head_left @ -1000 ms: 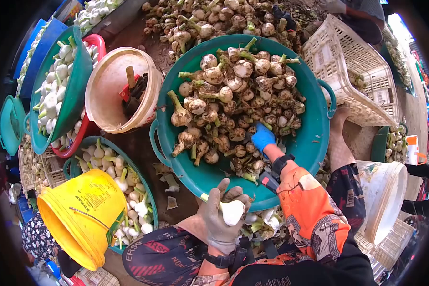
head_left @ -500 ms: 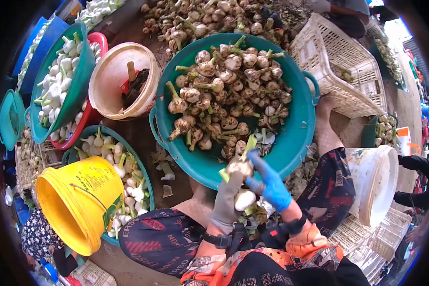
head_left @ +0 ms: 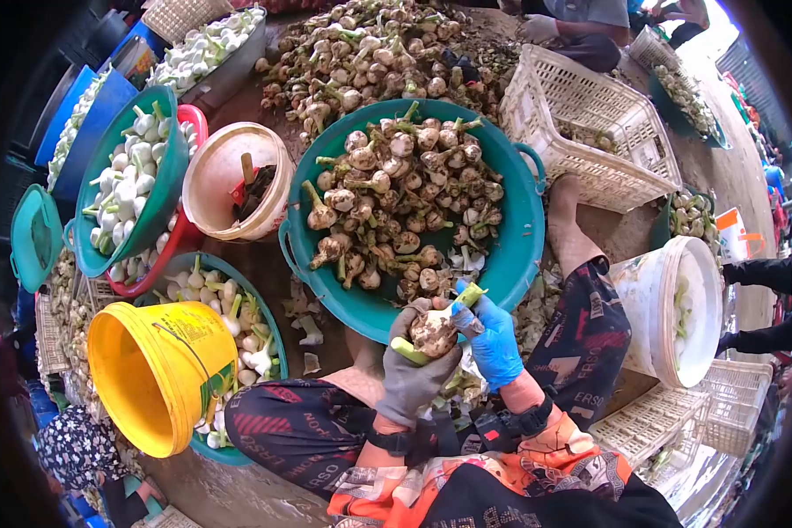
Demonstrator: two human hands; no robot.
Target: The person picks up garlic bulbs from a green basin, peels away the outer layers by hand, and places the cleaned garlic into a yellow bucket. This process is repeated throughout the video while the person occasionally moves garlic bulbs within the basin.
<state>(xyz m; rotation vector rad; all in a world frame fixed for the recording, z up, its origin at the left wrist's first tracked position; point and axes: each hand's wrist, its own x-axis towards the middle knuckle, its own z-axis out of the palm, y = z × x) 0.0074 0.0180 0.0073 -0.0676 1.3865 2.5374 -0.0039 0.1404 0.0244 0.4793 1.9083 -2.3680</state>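
- Nearest, above the lap: left hand (head_left: pixel 416 377), grey glove, half closed and cupped round the underside of a soil-marked garlic bulb (head_left: pixel 433 333)
- Right hand (head_left: pixel 491 341), blue glove, fingers curled in at the bulb's other side, by the green stalk (head_left: pixel 472 295); cannot tell whether a tool sits in its grip
- Garlic bulb between the two hands, just beyond the near rim of the big teal basin as seen from the lap side; thick green piece (head_left: pixel 408 352) jutting by the left hand
- Loose pale peelings (head_left: pixel 463 385) below and between the hands, partly hidden by them
- Big teal basin (head_left: pixel 517 231) in front of the knees, dirty garlic pile (head_left: pixel 405 180) heaped inside, bare floor of the basin showing at its right side
- Left of the knees: yellow bucket (head_left: pixel 154 368), tipped, mouth facing left, over a tub (head_left: pixel 277 341) of cleaner bulbs
- Right of the knees: white bucket (head_left: pixel 644 304), also tipped, some green scraps inside
- Past the tub: pale bucket (head_left: pixel 231 209) with a wooden handle standing in it; beside it a red basin (head_left: pixel 188 236) and a tilted green basin (head_left: pixel 172 167) of white bulbs
- Beyond the teal basin, to the right: cream slatted crate (head_left: pixel 609 167)
- Farther: ground heap (head_left: pixel 361 57) of unclean garlic; seated person (head_left: pixel 581 22) near it, light glove on one hand
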